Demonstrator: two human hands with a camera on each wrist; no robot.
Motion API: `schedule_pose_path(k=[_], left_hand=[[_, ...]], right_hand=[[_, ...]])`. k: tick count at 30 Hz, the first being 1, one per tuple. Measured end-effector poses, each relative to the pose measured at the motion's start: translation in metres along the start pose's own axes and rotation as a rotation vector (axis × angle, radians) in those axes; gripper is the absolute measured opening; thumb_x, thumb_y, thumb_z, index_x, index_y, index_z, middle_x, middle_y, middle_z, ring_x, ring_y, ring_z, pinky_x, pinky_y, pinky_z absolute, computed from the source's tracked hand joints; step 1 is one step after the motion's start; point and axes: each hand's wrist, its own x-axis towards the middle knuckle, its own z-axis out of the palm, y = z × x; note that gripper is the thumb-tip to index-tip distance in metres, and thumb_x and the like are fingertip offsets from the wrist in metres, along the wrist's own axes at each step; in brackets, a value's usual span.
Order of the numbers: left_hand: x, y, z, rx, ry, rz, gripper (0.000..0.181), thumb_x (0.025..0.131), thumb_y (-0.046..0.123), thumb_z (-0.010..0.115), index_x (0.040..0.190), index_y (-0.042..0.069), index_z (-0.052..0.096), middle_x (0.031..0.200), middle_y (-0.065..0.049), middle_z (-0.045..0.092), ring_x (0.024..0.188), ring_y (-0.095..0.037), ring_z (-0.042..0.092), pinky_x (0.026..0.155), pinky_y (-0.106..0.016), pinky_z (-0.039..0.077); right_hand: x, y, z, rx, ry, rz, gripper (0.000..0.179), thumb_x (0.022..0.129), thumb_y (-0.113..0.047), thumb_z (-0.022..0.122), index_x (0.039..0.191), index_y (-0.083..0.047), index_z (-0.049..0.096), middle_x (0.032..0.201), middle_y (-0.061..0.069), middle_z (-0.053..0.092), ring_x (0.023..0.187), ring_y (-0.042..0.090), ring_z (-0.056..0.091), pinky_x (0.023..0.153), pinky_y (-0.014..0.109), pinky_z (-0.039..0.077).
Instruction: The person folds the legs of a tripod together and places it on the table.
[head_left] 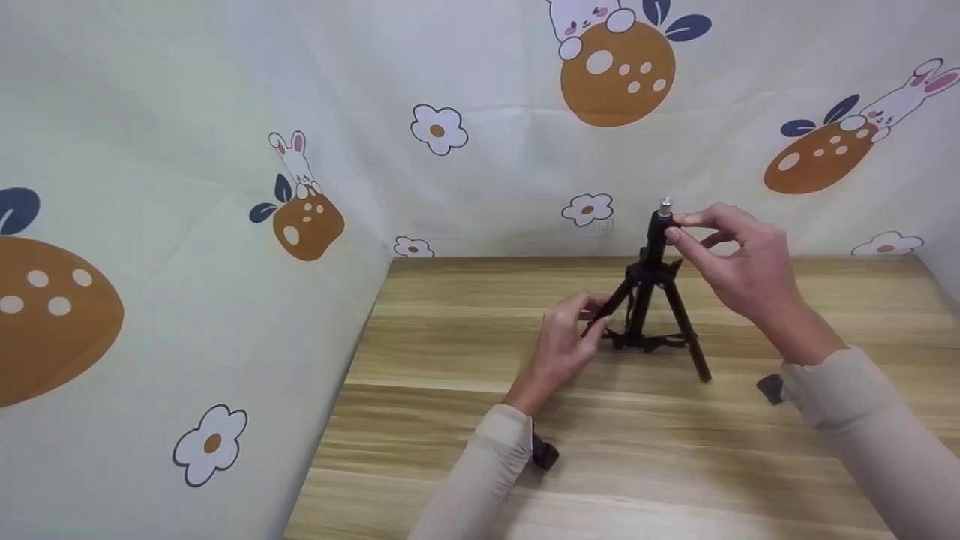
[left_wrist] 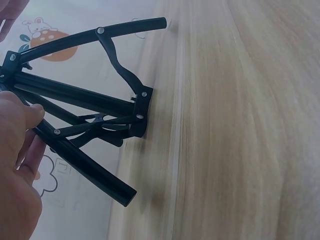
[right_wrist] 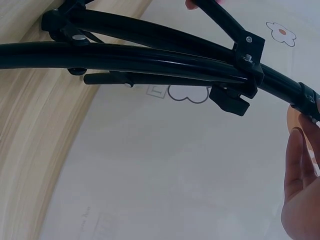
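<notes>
Parts of the black tripod (head_left: pixel 651 274) escape every view: the left wrist camera cuts off its top, and the right wrist camera loses one leg past the left edge and the column's upper end past the right. In the head view it stands over the wooden table (head_left: pixel 420 450), near the patterned cloth (head_left: pixel 495 180) behind, legs spread and column leaning slightly; whether all its feet touch the wood is hard to tell. Part of the near-left leg is covered by the left hand (head_left: pixel 566 341), whose far fingers are partly hidden behind it. Dark objects by both cuffs are partly covered by the sleeves (head_left: pixel 840 386) and too unclear to identify.

The left hand's thumb and fingers close on that leg from either side, gripping it below the hub. The right hand (head_left: pixel 750 262) pinches the collar near the column's top between thumb and forefinger, just under the silver tip (head_left: pixel 666 205); its other fingers bend behind, and their contact cannot be made out. The right wrist view shows only part of this hand at its right border.

Faint lettering (right_wrist: pixel 85 222) on the cloth, low in the right wrist view, is too pale to read. Beside a printed flower (right_wrist: pixel 188 94) sits a small square mark (right_wrist: pixel 157 91), also illegible.
</notes>
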Motion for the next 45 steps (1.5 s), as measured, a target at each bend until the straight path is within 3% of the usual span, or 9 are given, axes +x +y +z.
schedule_pose_path(k=[15,30,45], left_hand=[[0.003,0.003,0.002,0.008,0.011,-0.033,0.018,0.097,0.002,0.080,0.113,0.002,0.073,0.113,-0.011,0.081,0.101,-0.015,0.080,0.092,-0.016,0.065],[0.007,0.003,0.006,-0.012,0.045,-0.006,0.021,0.094,0.002,0.082,0.113,0.003,0.073,0.109,-0.010,0.081,0.099,-0.015,0.079,0.090,-0.018,0.066],[0.010,0.004,0.007,-0.034,0.041,-0.025,0.021,0.094,0.001,0.082,0.113,0.002,0.073,0.111,-0.011,0.081,0.100,-0.015,0.079,0.091,-0.021,0.067]], right_hand=[[0.000,0.000,0.000,0.007,-0.004,-0.004,0.011,0.092,-0.009,0.087,0.102,-0.009,0.082,0.104,0.004,0.085,0.090,-0.014,0.070,0.078,0.004,0.058],[0.000,0.000,-0.001,0.020,-0.018,0.009,0.010,0.093,-0.009,0.087,0.101,-0.009,0.082,0.104,0.003,0.085,0.091,-0.015,0.071,0.082,0.004,0.058],[-0.001,0.001,-0.002,0.013,-0.024,0.009,0.011,0.093,-0.010,0.087,0.104,-0.011,0.083,0.104,0.002,0.085,0.092,-0.015,0.071,0.083,0.004,0.058]])
